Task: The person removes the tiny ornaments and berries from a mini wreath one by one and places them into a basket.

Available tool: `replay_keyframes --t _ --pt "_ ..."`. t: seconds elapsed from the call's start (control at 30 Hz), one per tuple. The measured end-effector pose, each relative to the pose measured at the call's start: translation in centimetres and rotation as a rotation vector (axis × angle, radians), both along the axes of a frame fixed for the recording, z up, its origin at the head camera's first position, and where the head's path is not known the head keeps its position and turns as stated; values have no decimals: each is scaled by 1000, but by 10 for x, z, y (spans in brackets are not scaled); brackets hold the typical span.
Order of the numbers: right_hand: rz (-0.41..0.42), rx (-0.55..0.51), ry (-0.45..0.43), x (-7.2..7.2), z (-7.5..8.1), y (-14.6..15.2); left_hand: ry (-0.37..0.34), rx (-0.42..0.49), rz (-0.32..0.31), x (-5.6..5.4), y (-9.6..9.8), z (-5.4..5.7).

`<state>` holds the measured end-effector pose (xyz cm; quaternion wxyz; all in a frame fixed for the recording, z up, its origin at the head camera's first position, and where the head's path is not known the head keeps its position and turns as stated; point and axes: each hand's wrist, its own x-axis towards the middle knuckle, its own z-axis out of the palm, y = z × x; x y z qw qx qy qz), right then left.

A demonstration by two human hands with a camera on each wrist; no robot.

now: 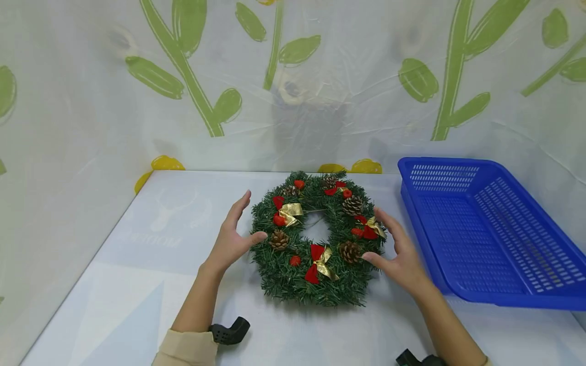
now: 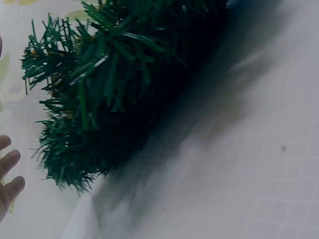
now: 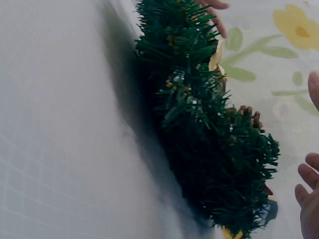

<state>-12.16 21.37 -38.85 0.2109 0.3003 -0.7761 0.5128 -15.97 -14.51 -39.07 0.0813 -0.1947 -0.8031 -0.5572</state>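
Note:
A green Christmas wreath (image 1: 274,272) lies on the white table, trimmed with red and gold bows (image 1: 321,262), brown pine cones (image 1: 279,240) and small red balls. My left hand (image 1: 227,244) is at the wreath's left side, fingers extended and thumb tip overlapping its edge in the head view. On the opposite side, my right hand (image 1: 400,256) has its fingers spread, with thumb and fingertips right at the wreath's edge. Both wrist views show the wreath's bristly side close up, with fingers (image 2: 11,164) at the left border of one and fingers (image 3: 310,174) at the right border of the other.
A blue plastic basket (image 1: 423,244) with slotted walls stands on the right of the table, close to my right hand. Behind the table (image 1: 137,284) hangs a pale curtain (image 1: 348,66) printed with green leaves. Each wrist carries a black device (image 1: 230,331).

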Motion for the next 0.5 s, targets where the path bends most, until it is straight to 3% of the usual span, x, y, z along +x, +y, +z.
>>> replay_keyframes --t 0.5 --pt "61 30 22 -1 -11 -7 -54 -26 1 -8 0 -23"
